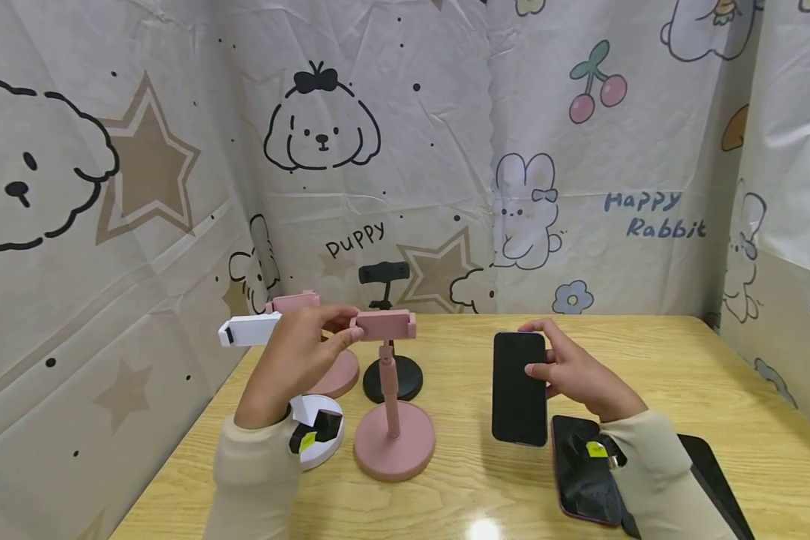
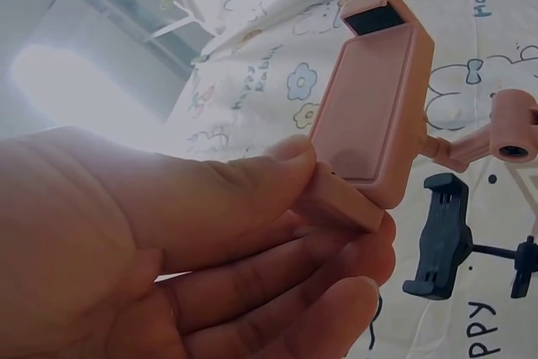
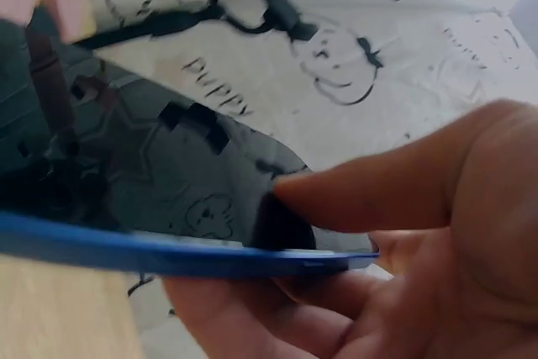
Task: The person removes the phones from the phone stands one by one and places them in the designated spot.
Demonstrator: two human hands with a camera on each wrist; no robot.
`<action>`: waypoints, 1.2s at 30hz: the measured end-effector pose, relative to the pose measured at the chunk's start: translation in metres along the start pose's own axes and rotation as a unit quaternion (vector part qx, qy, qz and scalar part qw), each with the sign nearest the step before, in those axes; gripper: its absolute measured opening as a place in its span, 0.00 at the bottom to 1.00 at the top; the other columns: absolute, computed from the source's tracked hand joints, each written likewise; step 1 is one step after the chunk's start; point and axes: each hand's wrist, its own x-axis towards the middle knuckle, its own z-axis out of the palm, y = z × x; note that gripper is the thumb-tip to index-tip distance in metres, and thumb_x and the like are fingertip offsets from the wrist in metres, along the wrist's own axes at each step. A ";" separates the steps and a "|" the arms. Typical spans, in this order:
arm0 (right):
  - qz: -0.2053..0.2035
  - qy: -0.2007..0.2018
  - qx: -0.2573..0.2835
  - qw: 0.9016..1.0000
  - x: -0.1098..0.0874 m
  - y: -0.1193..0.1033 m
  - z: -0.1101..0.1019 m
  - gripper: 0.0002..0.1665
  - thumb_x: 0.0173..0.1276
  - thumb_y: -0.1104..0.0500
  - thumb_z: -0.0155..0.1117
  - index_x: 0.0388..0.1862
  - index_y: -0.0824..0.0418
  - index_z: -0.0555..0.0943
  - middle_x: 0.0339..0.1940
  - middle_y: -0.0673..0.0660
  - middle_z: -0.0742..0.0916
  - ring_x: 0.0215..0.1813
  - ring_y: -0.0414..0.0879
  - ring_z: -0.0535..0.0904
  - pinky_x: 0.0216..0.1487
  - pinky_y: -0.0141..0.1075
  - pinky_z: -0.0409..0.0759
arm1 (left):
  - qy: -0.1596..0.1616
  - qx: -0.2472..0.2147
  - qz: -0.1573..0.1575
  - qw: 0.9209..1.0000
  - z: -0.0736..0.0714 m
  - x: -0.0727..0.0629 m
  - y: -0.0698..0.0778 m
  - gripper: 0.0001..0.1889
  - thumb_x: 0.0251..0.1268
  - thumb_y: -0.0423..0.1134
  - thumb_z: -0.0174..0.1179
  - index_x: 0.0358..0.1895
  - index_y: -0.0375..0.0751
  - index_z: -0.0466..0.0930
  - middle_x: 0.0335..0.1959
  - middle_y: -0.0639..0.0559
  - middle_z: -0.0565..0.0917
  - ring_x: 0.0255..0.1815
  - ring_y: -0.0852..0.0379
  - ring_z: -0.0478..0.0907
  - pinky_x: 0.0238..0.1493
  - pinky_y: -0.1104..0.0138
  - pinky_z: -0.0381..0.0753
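A pink phone stand (image 1: 391, 390) stands upright on its round base, its clamp (image 2: 370, 107) facing the person. My left hand (image 1: 304, 349) pinches the clamp's left end between thumb and fingers; the thumb (image 2: 252, 178) lies across that end in the left wrist view. To the right, my right hand (image 1: 574, 367) holds a black smartphone (image 1: 518, 405) upright above the table, screen toward the person. The thumb presses on the screen, with the other fingers behind it. In the right wrist view the phone's blue edge (image 3: 168, 254) shows, and its dark glass reflects the surroundings.
Left of the pink stand are a white phone stand (image 1: 324, 450) and another pink stand (image 1: 340, 375), both partly hidden by the left arm. Behind is a black stand (image 1: 393, 379). Dark phones or tablets (image 1: 583, 480) lie under the right forearm. A printed curtain (image 1: 432, 187) surrounds the wooden table (image 1: 466, 495).
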 end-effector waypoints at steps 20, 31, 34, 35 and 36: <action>0.065 -0.092 0.047 0.993 0.017 0.049 -0.001 0.29 0.67 0.75 0.51 0.62 0.62 0.53 0.40 0.66 0.82 0.37 0.58 0.84 0.34 0.51 0.83 | 0.004 0.014 -0.030 0.999 -0.002 -0.001 -0.002 0.12 0.65 0.36 0.63 0.49 0.37 0.83 0.37 0.48 0.86 0.39 0.52 0.84 0.44 0.56 0.82; 0.096 -0.053 -0.004 0.994 0.019 0.063 0.004 0.27 0.64 0.76 0.55 0.58 0.63 0.60 0.41 0.67 0.78 0.39 0.56 0.83 0.35 0.49 0.83 | 0.004 0.006 -0.030 1.000 -0.003 -0.001 -0.001 0.12 0.64 0.36 0.63 0.49 0.37 0.83 0.37 0.48 0.86 0.39 0.52 0.84 0.43 0.56 0.82; 0.092 -0.045 -0.040 0.994 0.021 0.068 0.005 0.26 0.61 0.75 0.58 0.56 0.64 0.65 0.40 0.66 0.76 0.36 0.54 0.81 0.35 0.47 0.82 | 0.002 0.007 -0.033 0.999 -0.003 -0.001 0.000 0.12 0.65 0.36 0.63 0.49 0.37 0.83 0.37 0.48 0.86 0.39 0.52 0.84 0.44 0.56 0.82; 0.088 -0.045 -0.056 0.994 0.022 0.069 0.005 0.26 0.61 0.74 0.60 0.56 0.63 0.66 0.40 0.65 0.76 0.36 0.53 0.80 0.35 0.46 0.81 | 0.001 0.008 -0.033 0.999 -0.003 -0.001 0.000 0.12 0.65 0.36 0.63 0.49 0.37 0.83 0.38 0.48 0.86 0.39 0.52 0.84 0.44 0.56 0.82; 0.084 -0.046 -0.069 0.993 0.022 0.071 0.005 0.26 0.61 0.74 0.61 0.57 0.64 0.68 0.40 0.64 0.76 0.35 0.52 0.79 0.35 0.45 0.81 | 0.000 0.008 -0.033 0.999 -0.004 -0.001 0.000 0.12 0.65 0.36 0.63 0.49 0.37 0.83 0.38 0.48 0.86 0.39 0.52 0.84 0.44 0.56 0.82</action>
